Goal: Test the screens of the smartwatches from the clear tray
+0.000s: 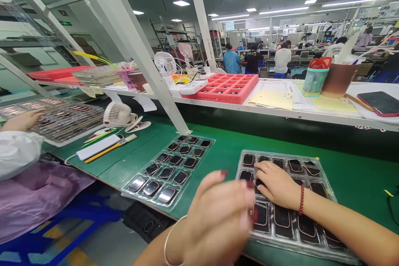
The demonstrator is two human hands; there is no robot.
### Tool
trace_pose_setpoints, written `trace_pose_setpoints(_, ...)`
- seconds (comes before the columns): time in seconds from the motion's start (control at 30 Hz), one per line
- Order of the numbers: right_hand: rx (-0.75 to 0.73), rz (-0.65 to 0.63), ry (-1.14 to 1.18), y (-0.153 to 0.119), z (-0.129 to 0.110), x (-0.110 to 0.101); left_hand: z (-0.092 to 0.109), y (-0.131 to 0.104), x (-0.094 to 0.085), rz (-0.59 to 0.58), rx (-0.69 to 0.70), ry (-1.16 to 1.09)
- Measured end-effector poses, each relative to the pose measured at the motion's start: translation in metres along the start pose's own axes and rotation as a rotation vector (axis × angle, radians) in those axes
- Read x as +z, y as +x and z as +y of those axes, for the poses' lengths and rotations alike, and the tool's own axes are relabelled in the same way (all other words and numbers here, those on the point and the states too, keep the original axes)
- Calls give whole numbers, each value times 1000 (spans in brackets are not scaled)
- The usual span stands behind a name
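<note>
My right hand (277, 183), with a red bead bracelet, lies over a clear plastic tray (327, 181) of smartwatch-like pieces with black faces and copper-coloured rims. Its fingers are spread, the tips among the pieces at the tray's left side; one piece (260, 214) shows just below them. In front of the tray's left edge is my left hand (218, 216), raised and blurred, with a thin bangle. Its fingers look bent, but blur hides whether they hold anything. Farther left, a second clear tray (170, 170) holds several similar pieces.
A co-worker's hand (23, 121) reaches over stacked trays (71, 122) at left. Near them are a small fan (120, 116) and a brush (110, 148). A slanted white post (149, 75) meets the bench. Behind, a shelf carries a red foam tray (230, 87), cups and a phone (382, 102).
</note>
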State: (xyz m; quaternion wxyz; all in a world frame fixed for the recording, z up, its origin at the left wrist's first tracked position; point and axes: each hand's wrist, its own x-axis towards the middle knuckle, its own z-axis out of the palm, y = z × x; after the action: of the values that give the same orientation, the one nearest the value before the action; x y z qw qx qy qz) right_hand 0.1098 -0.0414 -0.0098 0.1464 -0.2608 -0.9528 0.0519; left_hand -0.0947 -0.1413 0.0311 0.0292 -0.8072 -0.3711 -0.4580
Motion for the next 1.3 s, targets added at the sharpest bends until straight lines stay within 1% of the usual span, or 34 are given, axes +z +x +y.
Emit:
trace_pose_setpoints(0.03,15,1,-8,2,2,2,-7,8,4,-15,11,60)
trace_pose_setpoints(0.07,32,7,-19,3,3,3,-16,15,10,-68,-24,134)
trace_pose_setpoints(0.1,50,13,-36,5,4,2,-26,18,17,-173,-94,179)
trace_pose_setpoints(0.17,84,16,-85,8,4,-1,-47,18,32,-367,-242,230)
trace_pose_setpoints(0.23,105,10,-120,10,4,-5,-62,10,41,-497,-343,257)
trace_pose_setpoints(0.3,108,-6,-108,9,2,-7,-70,2,44,-570,-390,227)
trace_pose_setpoints(0.37,126,-7,-95,7,1,-7,-70,-1,42,-599,-420,152)
trace_pose_setpoints(0.47,162,1,-102,1,1,-6,-65,3,39,-578,-456,-25)
trace_pose_setpoints(0.57,177,-29,-10,-3,3,-4,-60,12,45,-489,-512,-273)
trace_pose_setpoints(0.67,190,-49,103,-4,4,-2,-62,24,64,-314,-644,-530)
trace_pose_setpoints(0.73,199,-10,67,-4,4,-2,-69,35,81,-200,-740,-723)
trace_pose_setpoints(0.77,206,15,24,-4,3,-1,-74,41,91,-164,-786,-809)
trace_pose_setpoints(0.83,216,37,-40,-4,3,-1,-85,51,107,-93,-870,-912)
trace_pose_setpoints(0.93,235,9,8,-6,6,-1,-99,58,124,-40,-926,-1008)
trace_pose_setpoints(1.0,237,-1,55,-8,8,0,-104,58,128,-31,-949,-1058)
trace_pose_setpoints(1.07,223,3,91,-9,8,0,-105,56,128,-21,-973,-1086)
trace_pose_setpoints(1.13,200,23,184,-10,8,-1,-104,55,127,-10,-990,-1092)
trace_pose_setpoints(1.17,188,39,267,-9,7,-2,-104,54,127,-10,-997,-1091)
trace_pose_setpoints(1.23,183,78,494,-9,9,-7,-103,55,128,-12,-1007,-1093)
trace_pose_setpoints(1.3,231,107,776,-9,17,-12,-104,57,132,2,-1013,-1098)
